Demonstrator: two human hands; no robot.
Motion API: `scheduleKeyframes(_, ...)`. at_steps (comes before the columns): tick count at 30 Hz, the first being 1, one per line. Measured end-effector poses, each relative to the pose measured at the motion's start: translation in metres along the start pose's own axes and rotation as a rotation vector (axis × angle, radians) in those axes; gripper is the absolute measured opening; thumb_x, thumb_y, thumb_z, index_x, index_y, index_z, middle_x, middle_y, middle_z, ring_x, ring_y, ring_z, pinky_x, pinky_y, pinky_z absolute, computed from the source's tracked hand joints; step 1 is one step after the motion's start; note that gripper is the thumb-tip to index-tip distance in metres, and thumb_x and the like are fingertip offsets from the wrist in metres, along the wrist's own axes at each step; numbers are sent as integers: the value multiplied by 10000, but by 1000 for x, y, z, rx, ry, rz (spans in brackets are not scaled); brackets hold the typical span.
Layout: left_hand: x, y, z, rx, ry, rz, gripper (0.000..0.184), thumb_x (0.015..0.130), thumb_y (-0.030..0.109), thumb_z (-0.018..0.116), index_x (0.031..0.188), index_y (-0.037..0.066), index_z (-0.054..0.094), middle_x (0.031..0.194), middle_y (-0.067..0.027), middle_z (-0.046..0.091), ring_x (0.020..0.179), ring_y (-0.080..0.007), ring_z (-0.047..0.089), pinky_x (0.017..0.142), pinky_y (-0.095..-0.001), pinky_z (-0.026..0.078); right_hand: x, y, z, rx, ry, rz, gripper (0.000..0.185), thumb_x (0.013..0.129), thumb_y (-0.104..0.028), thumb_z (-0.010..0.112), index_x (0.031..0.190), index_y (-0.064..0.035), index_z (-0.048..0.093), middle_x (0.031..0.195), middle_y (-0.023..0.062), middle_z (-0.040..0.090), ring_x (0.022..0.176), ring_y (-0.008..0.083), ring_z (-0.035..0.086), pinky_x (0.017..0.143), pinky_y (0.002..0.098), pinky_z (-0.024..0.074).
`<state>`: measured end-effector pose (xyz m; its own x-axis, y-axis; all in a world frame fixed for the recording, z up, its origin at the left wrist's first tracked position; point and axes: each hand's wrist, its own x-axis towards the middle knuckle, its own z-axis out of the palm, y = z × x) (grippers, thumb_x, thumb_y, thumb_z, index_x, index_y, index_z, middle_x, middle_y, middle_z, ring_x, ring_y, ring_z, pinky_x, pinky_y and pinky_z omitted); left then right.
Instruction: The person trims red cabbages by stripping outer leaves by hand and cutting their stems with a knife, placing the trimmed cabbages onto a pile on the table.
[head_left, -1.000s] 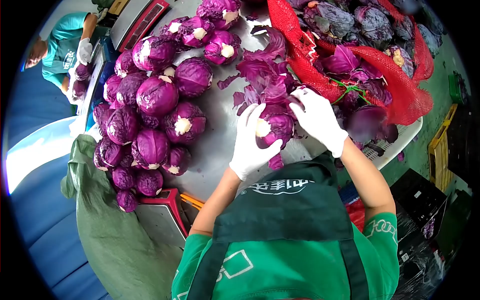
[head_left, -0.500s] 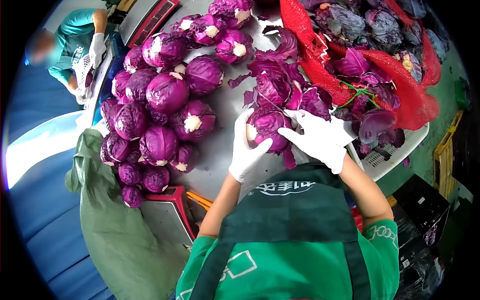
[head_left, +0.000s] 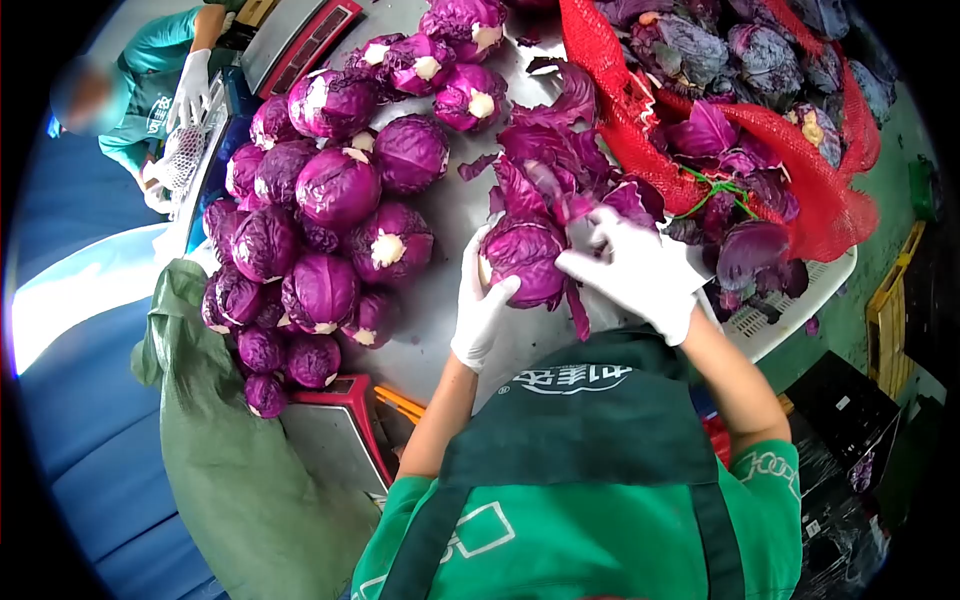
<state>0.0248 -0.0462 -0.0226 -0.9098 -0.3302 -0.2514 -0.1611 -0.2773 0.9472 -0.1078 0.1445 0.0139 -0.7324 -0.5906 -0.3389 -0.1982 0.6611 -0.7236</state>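
Note:
A red cabbage (head_left: pixel 524 262) rests low over the steel table, its side cupped by my left hand (head_left: pixel 481 297) in a white glove. Its pale cut stem partly shows beside that palm. On its right is my gloved right hand (head_left: pixel 640 268), thumb stretched toward the cabbage and the other fingers bent and apart. Blurred purple leaf shows by those fingertips; I see nothing clearly gripped. Loose outer leaves (head_left: pixel 560 150) lie heaped just beyond the cabbage, and a narrow strip of leaf (head_left: pixel 577 312) hangs at its near right side.
Several trimmed red cabbages (head_left: pixel 337 187) are piled on the left of the steel table (head_left: pixel 425 335). At the right, a red mesh bag (head_left: pixel 800 150) holds untrimmed heads above a white basket (head_left: pixel 770 328). Scales (head_left: pixel 335 425) stand nearby. Across the table works another person (head_left: pixel 150 100).
My right hand has shifted slightly and its fingers have curled. The cabbage has turned, hiding more of its stem, and a leaf stands up behind it. The other person's hand has lifted from the white netting.

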Motion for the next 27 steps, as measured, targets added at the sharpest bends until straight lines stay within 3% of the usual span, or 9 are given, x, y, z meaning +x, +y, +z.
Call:
scheduleKeyframes(2,-4,5,6,-47,24,-39,793,824,59,710,1483,46,269,1444,-121,403,1330,-238,429,1117,-386,357,-1,-3,23,-18,-54,-43,825,842,-546,666,1404,7,423,1350,253,525,1236,390,534,1039,429,428)
scheduleKeyframes(5,-7,7,12,18,104,-113,876,818,65,761,1492,49,202,1446,-147,381,1316,-245,442,1099,-384,393,11,20,52,221,5,-128,777,838,-522,686,1387,-23,455,1331,242,543,1235,368,541,1032,418,435)
scheduleKeyframes(13,-2,8,15,43,132,-56,762,825,146,762,1443,48,327,1383,-110,458,1269,-211,479,1088,-366,391,14,24,61,-108,382,-485,257,928,-269,590,1054,-47,618,902,129,673,777,310,676,671,385,549)
scheduleKeyframes(17,-4,5,17,39,179,-50,778,810,149,774,1442,48,332,1379,-109,460,1267,-210,480,1090,-361,389,32,34,63,-231,397,-375,148,951,-146,480,865,-53,558,765,127,613,655,283,644,582,371,524)
scheduleKeyframes(19,-4,7,14,97,69,-3,857,788,86,797,1456,30,262,1403,-134,419,1288,-236,464,1091,-385,406,60,69,57,-603,426,-323,135,956,-149,492,895,-52,563,758,129,607,654,286,640,581,374,525)
scheduleKeyframes(21,-1,10,13,152,46,6,907,756,106,823,1454,25,250,1391,-142,421,1277,-240,467,1084,-385,408,75,91,43,-477,695,-496,135,958,-163,512,890,-54,556,740,124,602,642,292,632,575,371,524)
scheduleKeyframes(23,-3,11,14,257,-5,-21,1008,693,146,875,1451,14,224,1368,-157,426,1257,-249,472,1070,-384,412,60,53,12,-227,690,-309,238,931,-264,594,1072,-72,601,931,123,615,766,291,651,658,395,537)
scheduleKeyframes(25,4,14,15,422,-75,45,1033,672,174,886,1443,4,220,1359,-161,421,1252,-255,465,1070,-389,405,28,3,-15,-93,495,-262,346,882,-283,676,1166,-93,622,1024,100,614,854,290,652,746,371,534)
scheduleKeyframes(27,14,7,13,562,-175,87,1085,613,263,908,1417,-23,238,1348,-188,391,1266,-294,431,1084,-413,377,19,-1,-10,-92,357,-505,405,860,-303,705,1212,-122,618,1028,86,593,895,271,640,759,364,530)
